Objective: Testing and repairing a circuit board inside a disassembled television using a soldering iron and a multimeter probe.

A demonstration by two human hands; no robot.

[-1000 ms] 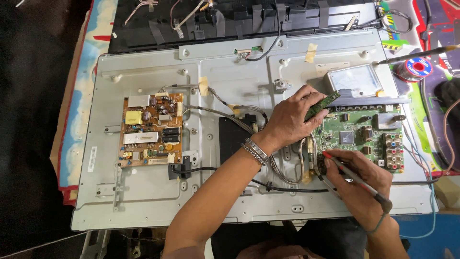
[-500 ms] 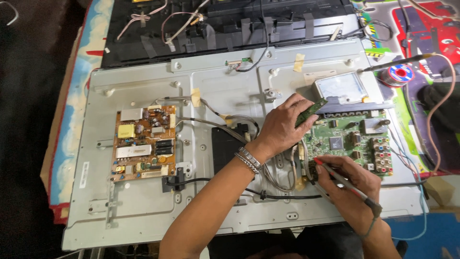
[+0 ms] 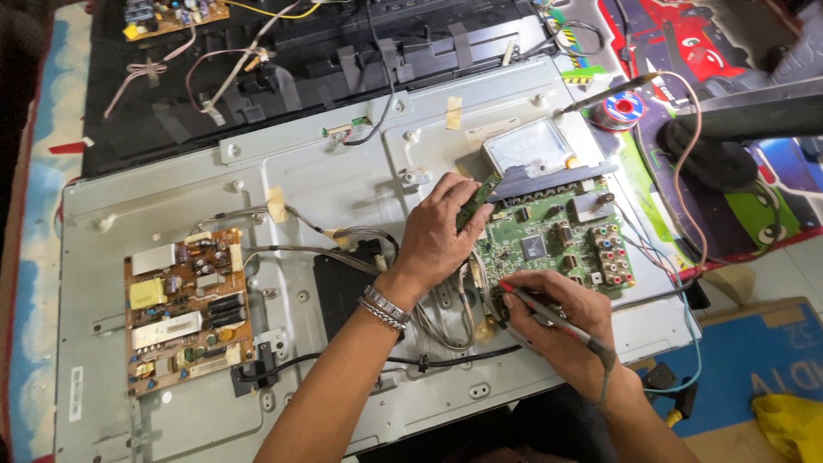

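My left hand, with a metal bracelet on the wrist, grips a small green circuit strip at the top left corner of the green main board. My right hand holds a red-tipped test probe like a pen, its tip at the lower left edge of the same board. Both boards sit on the grey metal back panel of a flat screen. A brown power supply board is fixed at the panel's left side. Bundled wires run between the boards under my left wrist.
An analogue meter lies above the green board. A solder spool and a soldering iron sit at the upper right. A black plastic back cover with cables lies behind the panel. A yellow bag is at the lower right.
The view has shifted, so the panel sits lower and further left in frame. Both hands stay on the green board; the probe tip holds near the same spot.
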